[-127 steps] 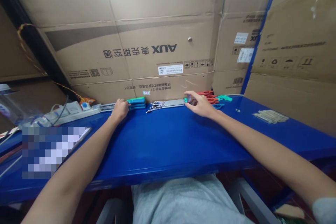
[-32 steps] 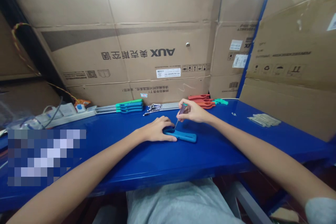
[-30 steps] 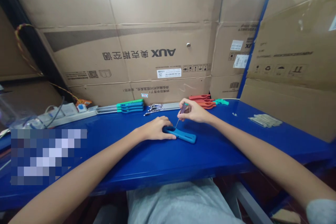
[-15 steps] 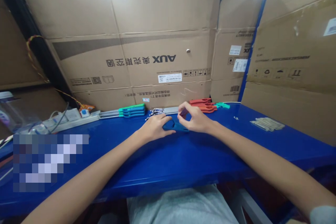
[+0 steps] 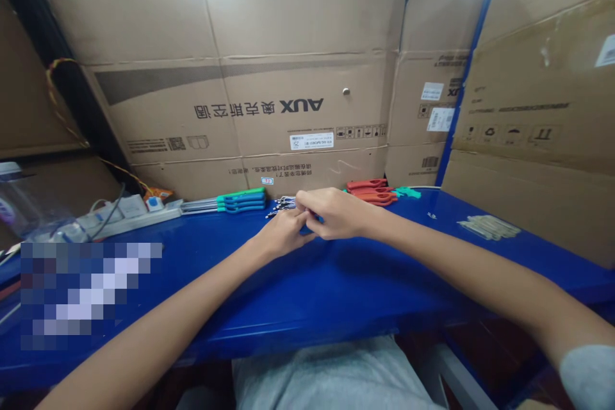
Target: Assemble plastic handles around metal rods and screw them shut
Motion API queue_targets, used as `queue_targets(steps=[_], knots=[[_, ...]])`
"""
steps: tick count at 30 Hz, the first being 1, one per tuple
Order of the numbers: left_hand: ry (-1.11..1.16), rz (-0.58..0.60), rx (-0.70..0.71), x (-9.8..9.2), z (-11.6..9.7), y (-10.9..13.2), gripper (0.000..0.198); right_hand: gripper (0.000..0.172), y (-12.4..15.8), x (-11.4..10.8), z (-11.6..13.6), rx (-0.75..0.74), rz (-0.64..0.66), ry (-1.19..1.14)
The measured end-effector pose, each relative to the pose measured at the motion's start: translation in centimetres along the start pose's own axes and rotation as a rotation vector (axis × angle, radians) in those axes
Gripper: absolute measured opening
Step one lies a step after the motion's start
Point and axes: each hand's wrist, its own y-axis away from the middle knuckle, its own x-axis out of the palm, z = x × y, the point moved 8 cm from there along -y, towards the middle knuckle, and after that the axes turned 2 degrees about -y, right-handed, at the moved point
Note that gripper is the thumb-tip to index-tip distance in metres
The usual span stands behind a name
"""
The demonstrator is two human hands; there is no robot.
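Over the middle of the blue table, my left hand (image 5: 281, 232) is closed around a blue plastic handle-like piece, which showed half a second ago and is now covered by the hands. My right hand (image 5: 331, 213) is brought up against the left fingers, thumb and forefinger pinched together; whatever is between them is too small or hidden to name. Just behind the hands lies a bundle of thin rods with dark and white ends (image 5: 283, 204), partly covered. Red and orange plastic handles (image 5: 372, 193) are stacked behind my right hand, with small green pieces (image 5: 408, 193) beside them.
Blue and green handles with metal rods (image 5: 243, 202) lie at the back left, near a white power strip (image 5: 144, 218) and a clear bottle (image 5: 29, 205). Pale sticks (image 5: 490, 227) and tiny pieces (image 5: 432, 215) lie right. Cardboard (image 5: 259, 32) walls the back.
My right hand has moved left onto the left hand's fingertips, covering the blue piece. The left hand has stayed nearly in place.
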Motion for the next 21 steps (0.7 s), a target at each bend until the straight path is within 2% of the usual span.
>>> queue_targets(steps=[5,10,13,21], knots=[[-0.016,0.018,0.003,0.3,0.3,0.1,0.024,0.015,0.3,1.1,-1.6,0.106,0.055,-0.051],[-0.014,0.005,-0.054,0.0,1.2,0.2,0.036,0.014,1.5,0.4,-3.3,0.177,-0.112,-0.217],[-0.005,-0.009,-0.078,-0.1,1.5,0.3,0.039,0.014,2.2,0.8,-4.3,0.212,-0.163,-0.275],[-0.162,-0.091,0.018,-0.6,0.7,0.4,0.042,0.009,3.3,2.2,-5.6,0.233,-0.272,-0.346]])
